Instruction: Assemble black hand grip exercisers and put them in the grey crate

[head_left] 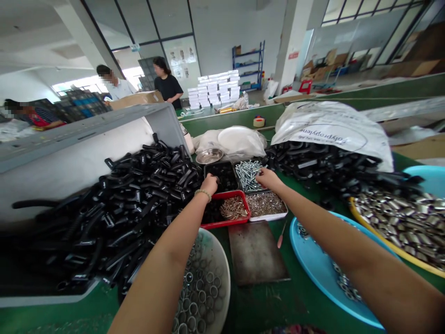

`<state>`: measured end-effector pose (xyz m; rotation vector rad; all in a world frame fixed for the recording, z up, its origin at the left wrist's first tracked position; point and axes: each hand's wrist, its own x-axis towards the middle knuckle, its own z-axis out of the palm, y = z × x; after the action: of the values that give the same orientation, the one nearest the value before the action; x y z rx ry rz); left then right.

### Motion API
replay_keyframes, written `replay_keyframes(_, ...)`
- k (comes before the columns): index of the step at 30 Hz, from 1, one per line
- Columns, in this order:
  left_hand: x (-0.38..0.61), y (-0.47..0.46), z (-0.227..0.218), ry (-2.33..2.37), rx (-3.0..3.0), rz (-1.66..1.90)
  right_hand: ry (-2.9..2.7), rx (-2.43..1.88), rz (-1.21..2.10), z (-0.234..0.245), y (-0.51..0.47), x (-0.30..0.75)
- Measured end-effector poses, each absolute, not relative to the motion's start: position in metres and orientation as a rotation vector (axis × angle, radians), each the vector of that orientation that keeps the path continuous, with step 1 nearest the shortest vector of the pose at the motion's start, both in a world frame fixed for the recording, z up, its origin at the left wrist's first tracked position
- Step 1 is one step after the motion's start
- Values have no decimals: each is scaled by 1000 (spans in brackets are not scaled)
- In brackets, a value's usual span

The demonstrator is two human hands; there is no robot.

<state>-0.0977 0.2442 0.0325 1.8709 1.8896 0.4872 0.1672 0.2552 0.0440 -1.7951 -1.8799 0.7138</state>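
My left hand (pixel 210 183), with a beaded bracelet at the wrist, reaches to the near left side of a black tray (pixel 227 186) of small black parts. Its fingers are curled together over the tray, and what they hold, if anything, is hidden. My right hand (pixel 267 177) is at the right side of a tray of long silver screws (pixel 247 175), fingertips pinched among them. Nearer to me are a red tray (pixel 248 211) with small copper-coloured pins and black parts, and a white tray (pixel 267 214) of tiny metal pieces. A flat metal plate (pixel 257 255) lies below them.
Black plastic handles (pixel 139 185) spill from a grey crate (pixel 86 123) at left. A white basin (pixel 225 283) holds metal rings. A blue basin (pixel 302 257) and a yellow-rimmed basin (pixel 361 220) of metal sleeves stand at right. A pink-handled tool (pixel 280 241) lies beside the plate. Several people work beyond.
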Motion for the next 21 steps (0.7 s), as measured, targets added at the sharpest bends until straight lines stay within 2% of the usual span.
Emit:
replay_keyframes(6,-87,245,35,1869,1910,451,-1606,-1528,944,56,225,169)
replay_keyframes(14,-64,207,50,1716,1821,700,-1529,-1146,1093,71,133,160)
replay_keyframes(18,-43,138,53,1330,1687,914,-1700,-1112,852,68,96,147)
replay_keyframes(21,-34,84,54,1004,1332,1069,-1820,-1103,641,60,75,140)
